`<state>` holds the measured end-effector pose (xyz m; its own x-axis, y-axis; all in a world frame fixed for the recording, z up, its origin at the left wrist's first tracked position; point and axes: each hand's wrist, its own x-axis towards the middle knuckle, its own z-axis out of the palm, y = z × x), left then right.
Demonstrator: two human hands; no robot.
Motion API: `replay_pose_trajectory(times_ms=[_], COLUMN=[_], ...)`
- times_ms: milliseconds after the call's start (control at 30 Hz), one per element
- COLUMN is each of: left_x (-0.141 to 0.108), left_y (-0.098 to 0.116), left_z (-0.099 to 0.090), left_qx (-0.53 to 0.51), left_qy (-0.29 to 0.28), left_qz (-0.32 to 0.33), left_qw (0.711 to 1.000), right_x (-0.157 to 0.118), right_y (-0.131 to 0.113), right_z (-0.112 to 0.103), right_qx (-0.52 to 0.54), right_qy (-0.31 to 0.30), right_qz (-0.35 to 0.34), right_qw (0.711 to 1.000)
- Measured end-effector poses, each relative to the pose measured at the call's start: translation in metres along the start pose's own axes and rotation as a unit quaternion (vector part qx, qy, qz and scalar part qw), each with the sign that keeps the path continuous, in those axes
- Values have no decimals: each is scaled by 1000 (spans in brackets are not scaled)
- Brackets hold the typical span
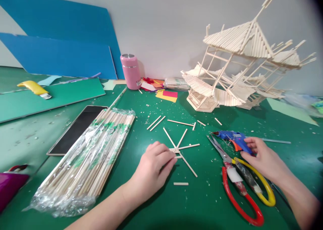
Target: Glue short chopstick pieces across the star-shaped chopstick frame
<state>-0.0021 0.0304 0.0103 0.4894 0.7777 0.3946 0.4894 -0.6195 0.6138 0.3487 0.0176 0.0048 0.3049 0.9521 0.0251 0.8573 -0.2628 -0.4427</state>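
Several thin wooden sticks point(188, 165) lie in a star on the green tabletop, their inner ends meeting near one point. At that middle, my left hand point(155, 164) is closed in a pinch on a short wooden stick point(178, 157); its fingers partly cover the star's left side. Over on the right, my right hand point(261, 157) has its thumb and fingers around the handle of a blue hot glue gun point(233, 137), which lies on its side with its nozzle toward the left. A pair of scissors point(228, 166) with red and yellow handles lies just below it.
Bagged wooden sticks point(88, 159) overlap a black phone-like slab point(75, 132) at left. Behind stand a pink flask point(130, 72) and a wooden-stick pavilion model point(227, 72). A yellow cutter point(34, 87) rests on a green board point(75, 93). Loose sticks point(181, 183) lie around the star.
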Motion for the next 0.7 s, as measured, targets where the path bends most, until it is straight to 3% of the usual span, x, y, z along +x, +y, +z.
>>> replay_pose_trajectory(times_ms=[100,233,300,367,433,533,700], left_x=[-2,-3,-4,-4,-4,-4,-5], left_y=[2,2,1,1,1,2,3], left_z=[2,4,5,5,5,5,6], left_qx=[6,22,22,19,16,15,33], left_qy=[-55,-83,-95,-105,-108,-114,-123], left_qz=[24,28,33,39,47,55,70], left_qw=[998,996,995,994,993,992,989], right_x=[1,1,-1,-5,-10,-20,-39], right_y=[-1,0,0,-4,-12,-31,-64], right_z=[-1,-5,-10,-16,-22,-25,-14], right_qx=[-12,-9,15,89,222,391,449], right_qy=[-2,10,18,-19,-94,-163,-224], right_qz=[26,66,69,54,58,100,59], right_qw=[1000,998,997,994,969,900,863])
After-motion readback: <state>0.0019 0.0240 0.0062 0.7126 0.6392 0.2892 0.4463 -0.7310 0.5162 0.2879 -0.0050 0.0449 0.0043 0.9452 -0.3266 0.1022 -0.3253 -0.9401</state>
